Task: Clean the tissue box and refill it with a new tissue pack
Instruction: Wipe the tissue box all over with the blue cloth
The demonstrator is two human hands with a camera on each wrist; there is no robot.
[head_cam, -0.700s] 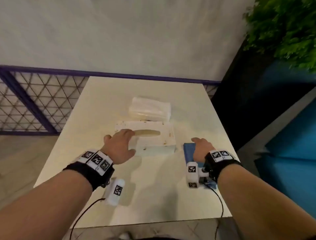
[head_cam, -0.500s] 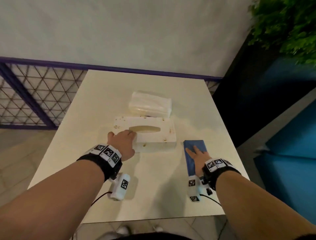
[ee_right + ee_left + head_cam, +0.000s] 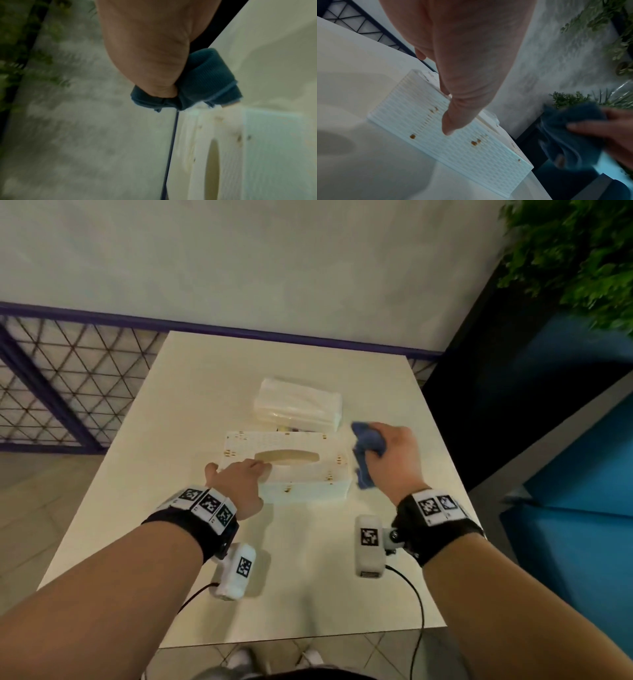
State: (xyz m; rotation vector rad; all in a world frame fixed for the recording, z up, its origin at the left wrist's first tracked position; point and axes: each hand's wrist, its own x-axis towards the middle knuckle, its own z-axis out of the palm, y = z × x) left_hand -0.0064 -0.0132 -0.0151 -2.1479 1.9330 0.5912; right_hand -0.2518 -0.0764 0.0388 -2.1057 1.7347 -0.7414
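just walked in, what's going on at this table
A person is about to wipe a white tissue box spotted with brown stains. Their left hand rests on its top, steadying it, while the right hand grips a bunched blue cloth beside its right end. A sealed tissue pack waits behind the box.

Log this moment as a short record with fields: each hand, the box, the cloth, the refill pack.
left hand: rests on the near left part of the tissue box, fingers straight on its top
right hand: grips the blue cloth, raised at the box's right end
tissue box: white, flat on the table, brown spots on top and front, oval slot up
blue cloth: bunched in the hand, one end hanging down
tissue pack: wrapped, lying just behind the box
cleaning: spots not yet wiped
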